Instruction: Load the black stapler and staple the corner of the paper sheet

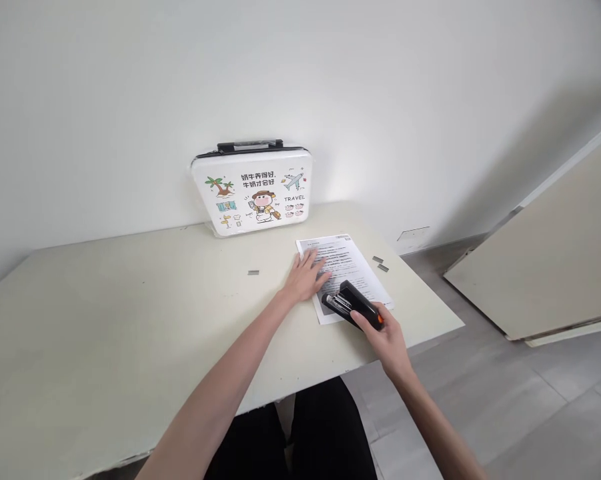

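Observation:
Printed sheets of paper (353,263) lie on the table toward its right end. My left hand (306,275) rests on their left side, fingers spread flat. In my right hand (387,333) is a black stapler (361,304) with an orange spot near its rear. Its jaws are apart and point left, over the lower part of the paper; I cannot tell whether they touch it. Two strips of staples (380,263) lie just right of the paper. Another staple strip (253,273) lies to the left of my left hand.
A white case (255,193) with cartoon prints and a black handle stands against the wall behind the paper. The pale table (130,320) stretches far to the left, and its right edge is close to the paper. A pale panel (540,267) stands on the grey floor at right.

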A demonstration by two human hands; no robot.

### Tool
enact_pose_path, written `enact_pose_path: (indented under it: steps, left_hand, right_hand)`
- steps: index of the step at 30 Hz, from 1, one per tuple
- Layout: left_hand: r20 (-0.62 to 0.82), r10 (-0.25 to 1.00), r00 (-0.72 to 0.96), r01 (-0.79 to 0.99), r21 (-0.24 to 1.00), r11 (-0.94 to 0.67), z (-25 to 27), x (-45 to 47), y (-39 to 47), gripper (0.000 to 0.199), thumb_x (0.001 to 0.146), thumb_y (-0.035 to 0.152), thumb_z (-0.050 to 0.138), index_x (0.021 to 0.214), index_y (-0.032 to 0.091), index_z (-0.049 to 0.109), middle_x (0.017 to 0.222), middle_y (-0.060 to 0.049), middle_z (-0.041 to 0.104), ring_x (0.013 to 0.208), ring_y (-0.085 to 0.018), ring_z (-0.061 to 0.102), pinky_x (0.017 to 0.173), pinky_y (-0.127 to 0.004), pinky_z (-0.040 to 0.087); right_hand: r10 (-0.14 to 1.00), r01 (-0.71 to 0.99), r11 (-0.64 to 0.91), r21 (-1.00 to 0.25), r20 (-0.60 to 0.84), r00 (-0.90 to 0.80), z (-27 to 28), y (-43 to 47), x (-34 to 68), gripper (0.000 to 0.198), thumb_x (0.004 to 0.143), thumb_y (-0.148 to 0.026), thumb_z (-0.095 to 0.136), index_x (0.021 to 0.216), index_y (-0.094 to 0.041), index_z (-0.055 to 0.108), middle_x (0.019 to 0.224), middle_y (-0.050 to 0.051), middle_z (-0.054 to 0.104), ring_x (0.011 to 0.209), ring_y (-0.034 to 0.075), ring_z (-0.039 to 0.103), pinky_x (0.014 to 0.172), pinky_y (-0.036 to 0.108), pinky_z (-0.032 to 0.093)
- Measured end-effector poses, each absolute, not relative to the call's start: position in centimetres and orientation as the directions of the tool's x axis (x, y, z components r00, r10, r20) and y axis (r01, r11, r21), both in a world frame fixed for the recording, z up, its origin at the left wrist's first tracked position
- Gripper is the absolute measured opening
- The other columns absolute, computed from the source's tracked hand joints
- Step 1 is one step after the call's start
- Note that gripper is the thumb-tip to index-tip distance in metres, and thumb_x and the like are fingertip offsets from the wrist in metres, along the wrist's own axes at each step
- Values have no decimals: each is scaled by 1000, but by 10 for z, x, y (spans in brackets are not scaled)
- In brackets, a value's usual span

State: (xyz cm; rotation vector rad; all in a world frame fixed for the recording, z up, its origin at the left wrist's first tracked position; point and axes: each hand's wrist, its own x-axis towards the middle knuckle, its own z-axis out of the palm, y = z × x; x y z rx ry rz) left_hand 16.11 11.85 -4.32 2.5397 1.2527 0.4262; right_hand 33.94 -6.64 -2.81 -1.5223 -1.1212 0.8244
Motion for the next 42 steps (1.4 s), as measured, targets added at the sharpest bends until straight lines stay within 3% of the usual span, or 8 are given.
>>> enact_pose_path:
  steps: [5, 10, 14, 19, 25, 30, 34, 42]
  left_hand:
    - [275, 860, 431, 613, 609, -502, -45, 130, 84, 56, 109, 51, 36, 152, 19, 49, 167, -12, 40, 157, -26, 31, 130, -48, 24]
    - [233, 905, 355, 445, 810, -383, -30, 78, 31, 47, 107, 52, 45, 141, 24, 58, 151, -9, 59, 143, -27, 53, 110, -44, 52]
    - [197, 945, 261, 424, 856, -296, -21, 37, -5, 39, 108, 48, 44, 132, 25, 64, 140, -6, 67, 134, -24, 60, 115, -43, 48]
    - [150, 957, 249, 454, 855, -252, -17, -10, -46, 37, 106, 45, 49, 137, 27, 60, 144, -6, 64, 136, -27, 58, 109, -45, 53]
    - [150, 976, 158, 494, 844, -210, -20, -44, -87, 38, 106, 41, 50, 140, 27, 56, 146, -8, 62, 136, -27, 58, 118, -49, 45]
    - [148, 989, -7, 410, 902, -132, -26, -50, -103, 36, 105, 40, 53, 139, 27, 57, 146, -9, 62, 140, -27, 55, 121, -48, 41]
    - [147, 983, -108, 292, 950, -110, -26, -46, -105, 35, 104, 40, 55, 135, 26, 59, 143, -9, 64, 138, -25, 57, 121, -46, 40]
    - [149, 957, -248, 331, 942, -61, -16, -43, -114, 35, 106, 39, 52, 137, 28, 60, 147, -9, 60, 138, -28, 54, 114, -46, 45]
  right_hand:
    - [941, 259, -35, -965, 56, 334, -30, -68, 337, 47, 83, -63, 73, 105, -21, 71, 99, 6, 75, 93, 25, 67, 81, 34, 53]
    - [965, 299, -5, -954, 75, 252, -26, -72, 325, 44, 85, -61, 73, 103, -21, 70, 91, 4, 73, 86, 24, 65, 77, 33, 52]
    - [989, 343, 68, -937, 108, 99, -22, -67, 298, 36, 88, -57, 72, 100, -22, 68, 88, 3, 71, 83, 24, 64, 75, 33, 51]
    - [985, 374, 170, -912, 141, -104, -25, -60, 246, 30, 90, -51, 72, 97, -23, 67, 89, 3, 72, 83, 23, 65, 75, 33, 50]
    - [957, 376, 242, -894, 156, -245, -33, -54, 196, 24, 90, -46, 73, 100, -24, 67, 99, 4, 74, 91, 24, 68, 81, 35, 52]
    - [948, 390, 260, -883, 156, -277, -36, -53, 187, 29, 92, -47, 71, 112, -26, 67, 114, 6, 75, 105, 27, 68, 93, 40, 52]
    - [962, 273, 203, -940, 140, -233, -36, -57, 191, 35, 107, -48, 43, 126, -27, 63, 126, 7, 73, 120, 25, 66, 106, 41, 49]
    - [973, 258, 187, -948, 141, -185, -44, -58, 189, 40, 110, -48, 33, 132, -26, 58, 130, 9, 71, 125, 24, 65, 107, 41, 50]
